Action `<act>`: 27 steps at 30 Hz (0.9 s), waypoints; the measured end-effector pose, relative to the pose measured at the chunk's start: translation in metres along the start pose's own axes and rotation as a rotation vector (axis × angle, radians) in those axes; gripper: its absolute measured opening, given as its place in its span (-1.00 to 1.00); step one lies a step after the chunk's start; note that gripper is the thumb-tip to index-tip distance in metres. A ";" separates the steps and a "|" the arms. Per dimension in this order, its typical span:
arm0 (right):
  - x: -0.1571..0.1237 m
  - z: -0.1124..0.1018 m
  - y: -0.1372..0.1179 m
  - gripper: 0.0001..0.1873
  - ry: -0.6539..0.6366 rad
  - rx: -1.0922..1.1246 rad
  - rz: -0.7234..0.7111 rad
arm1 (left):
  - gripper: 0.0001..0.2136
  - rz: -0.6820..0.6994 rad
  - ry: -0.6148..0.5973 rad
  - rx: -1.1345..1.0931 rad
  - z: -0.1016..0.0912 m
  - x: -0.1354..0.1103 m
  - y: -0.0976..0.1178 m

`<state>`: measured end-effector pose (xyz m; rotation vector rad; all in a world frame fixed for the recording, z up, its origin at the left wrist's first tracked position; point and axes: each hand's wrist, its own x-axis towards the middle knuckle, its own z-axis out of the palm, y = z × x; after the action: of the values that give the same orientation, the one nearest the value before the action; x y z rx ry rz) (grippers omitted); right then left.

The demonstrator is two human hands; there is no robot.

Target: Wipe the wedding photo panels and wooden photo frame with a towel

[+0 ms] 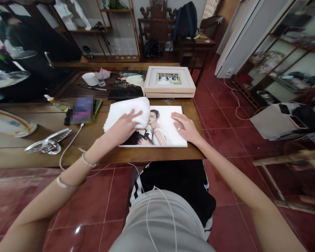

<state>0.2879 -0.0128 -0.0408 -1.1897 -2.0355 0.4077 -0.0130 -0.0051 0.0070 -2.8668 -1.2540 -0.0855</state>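
Observation:
A photo panel (161, 134) with a white edge lies flat near the front of the wooden table, showing a couple in wedding clothes. Over its left part rests a folded white towel (126, 110), which hides some of the picture. On top of the towel lies my left hand (128, 124), its fingers spread and pressing on the fabric. My right hand (185, 126) is open at the panel's right side, fingers flat on the white surface, a ring on one finger.
Behind the panel are a framed photo (169, 84) on a stack and a dark photo print (127, 85). To the left lie a phone (82, 108) with a white cable, a clear hair claw (49, 141), a small bottle (56, 103), a white cup (90, 79) and an oval dish (12, 122).

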 end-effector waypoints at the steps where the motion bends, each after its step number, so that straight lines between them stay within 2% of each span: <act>1: 0.000 0.000 0.000 -0.63 -0.001 0.001 0.002 | -0.65 0.002 -0.006 -0.004 -0.001 -0.010 0.007; 8: -0.001 -0.002 -0.005 -0.63 -0.002 -0.005 0.020 | -0.64 0.117 -0.133 -0.147 -0.028 -0.077 0.051; 12: -0.001 -0.002 -0.004 -0.64 0.000 -0.004 0.012 | -0.64 0.146 -0.186 -0.147 -0.036 -0.086 0.052; 15: 0.000 -0.002 -0.003 -0.64 0.001 -0.002 0.011 | -0.61 0.145 -0.193 -0.137 -0.030 -0.071 0.038; 19: 0.000 -0.002 -0.002 -0.64 0.006 0.006 0.007 | -0.60 0.050 -0.170 -0.131 -0.020 -0.037 0.007; 24: 0.000 -0.002 -0.002 -0.64 0.001 0.011 0.006 | -0.61 -0.064 -0.071 -0.121 -0.009 0.006 -0.036; 27: 0.000 -0.003 -0.002 -0.63 -0.001 0.010 0.010 | -0.64 -0.114 -0.005 -0.091 -0.002 0.025 -0.051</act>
<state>0.2884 -0.0140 -0.0376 -1.1946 -2.0270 0.4236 -0.0335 0.0483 0.0097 -2.8698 -1.4512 -0.1398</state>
